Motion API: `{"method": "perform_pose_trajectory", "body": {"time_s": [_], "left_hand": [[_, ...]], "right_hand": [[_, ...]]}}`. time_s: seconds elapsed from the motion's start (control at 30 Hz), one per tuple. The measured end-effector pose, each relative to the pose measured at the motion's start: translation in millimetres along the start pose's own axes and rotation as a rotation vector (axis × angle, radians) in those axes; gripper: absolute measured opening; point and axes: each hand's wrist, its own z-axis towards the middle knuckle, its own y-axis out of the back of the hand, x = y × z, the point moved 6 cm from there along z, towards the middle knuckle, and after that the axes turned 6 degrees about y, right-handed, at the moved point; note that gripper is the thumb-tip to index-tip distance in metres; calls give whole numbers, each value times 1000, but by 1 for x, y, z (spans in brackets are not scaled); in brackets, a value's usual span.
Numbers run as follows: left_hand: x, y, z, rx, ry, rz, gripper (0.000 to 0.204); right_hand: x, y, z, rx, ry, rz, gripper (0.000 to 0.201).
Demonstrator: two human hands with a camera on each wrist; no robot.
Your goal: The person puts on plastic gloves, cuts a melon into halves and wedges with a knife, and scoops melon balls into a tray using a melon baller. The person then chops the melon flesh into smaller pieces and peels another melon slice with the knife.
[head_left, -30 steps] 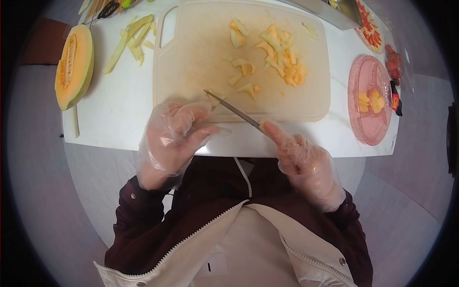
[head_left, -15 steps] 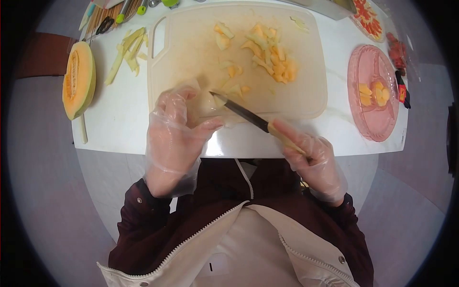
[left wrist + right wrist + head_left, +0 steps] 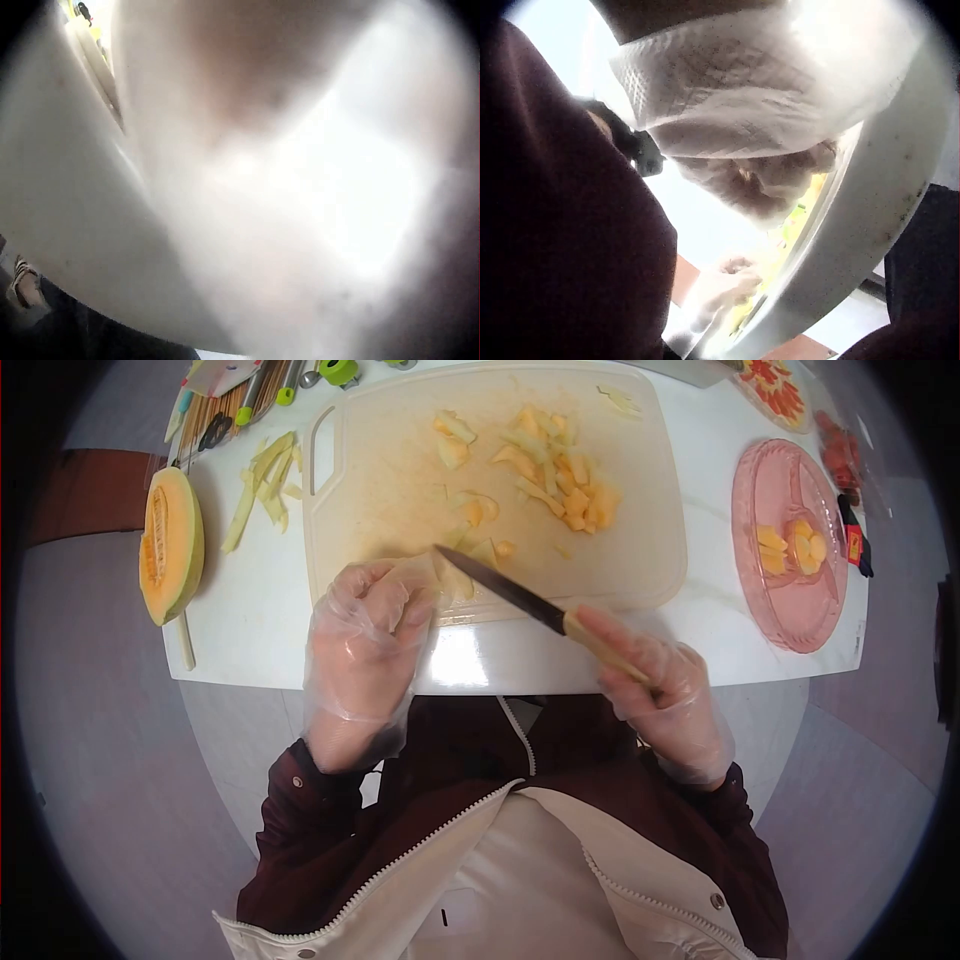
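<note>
Gloved in clear plastic, the left hand (image 3: 365, 650) has curled fingers at the cutting board's near left edge; no item shows in it. The right hand (image 3: 672, 705) grips the pale handle of a knife (image 3: 510, 590), whose tip points left, beside the left fingers. Pale melon scraps lie under and behind the blade. Farther up the cutting board (image 3: 390, 480) is a heap of orange melon pieces (image 3: 575, 485). Blurred glove plastic (image 3: 262, 210) fills much of the left wrist view. The right wrist view shows the right hand (image 3: 750, 180) from below, its knife hidden.
A halved melon (image 3: 170, 550) and peel strips (image 3: 262, 485) lie left of the board. To the right is a pink divided plate (image 3: 755, 595) with melon pieces. Tools with green parts (image 3: 340, 372) and skewers are at the back left, a metal tray (image 3: 690, 370) at the back right.
The left fingers, spread half a second ago, have curled in. The knife has stayed in the right hand, its tip near the left fingers. The head view has shifted, moving the board slightly in frame.
</note>
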Motion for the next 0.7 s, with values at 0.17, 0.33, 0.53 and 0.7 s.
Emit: {"method": "perform_pose_trajectory", "body": {"time_s": [0.17, 0.33, 0.53, 0.7], "left_hand": [[13, 8, -3, 65, 117, -60, 27], [8, 11, -5, -10, 89, -32, 36], [4, 0, 2, 9, 114, 66, 30], [2, 8, 0, 31, 54, -2, 25]], "right_hand": [[-2, 10, -6, -41, 28, -11, 57], [11, 5, -5, 67, 24, -72, 58], [9, 7, -9, 115, -145, -197, 40], [10, 6, -10, -3, -57, -91, 38]]}}
